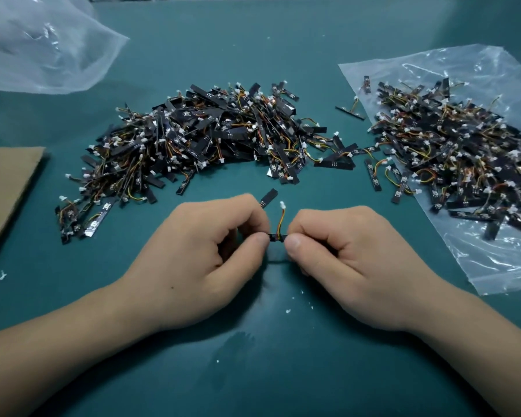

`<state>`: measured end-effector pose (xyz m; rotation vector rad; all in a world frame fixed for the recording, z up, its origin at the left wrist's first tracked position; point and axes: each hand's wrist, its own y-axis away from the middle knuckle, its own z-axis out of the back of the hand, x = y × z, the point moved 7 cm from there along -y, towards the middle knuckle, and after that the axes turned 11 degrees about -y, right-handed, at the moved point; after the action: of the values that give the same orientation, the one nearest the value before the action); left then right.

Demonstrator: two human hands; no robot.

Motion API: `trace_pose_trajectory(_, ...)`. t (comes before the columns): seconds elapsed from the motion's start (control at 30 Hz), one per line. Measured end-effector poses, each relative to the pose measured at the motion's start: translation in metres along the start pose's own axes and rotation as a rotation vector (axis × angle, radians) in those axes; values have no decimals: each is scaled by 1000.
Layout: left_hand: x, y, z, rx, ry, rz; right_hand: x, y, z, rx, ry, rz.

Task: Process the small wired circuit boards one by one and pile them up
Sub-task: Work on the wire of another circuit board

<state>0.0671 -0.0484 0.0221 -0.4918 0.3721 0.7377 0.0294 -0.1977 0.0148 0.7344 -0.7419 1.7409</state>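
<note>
Both hands hold one small black circuit board just above the green table, near the middle. My left hand pinches its left end between thumb and fingers. My right hand pinches its right end. The board's orange and yellow wire stands up between the hands and ends in a white plug. A second black strip sticks out above my left hand's fingers. A large pile of wired boards lies behind the hands. Another pile of boards lies on a clear plastic bag at the right.
The clear plastic bag under the right pile reaches toward the table's right side. A crumpled clear bag lies at the far left. A piece of brown cardboard sits at the left edge. Small white scraps dot the green table.
</note>
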Motion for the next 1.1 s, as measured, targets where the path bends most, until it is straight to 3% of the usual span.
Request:
trace_pose_trajectory(0.2,-1,1,0,12,-6,25,-2,-1,-1,19,23,-78)
trace_pose_trajectory(1.1,-1,-3,-8,71,-20,-17,-4,7,0,-14,51,36)
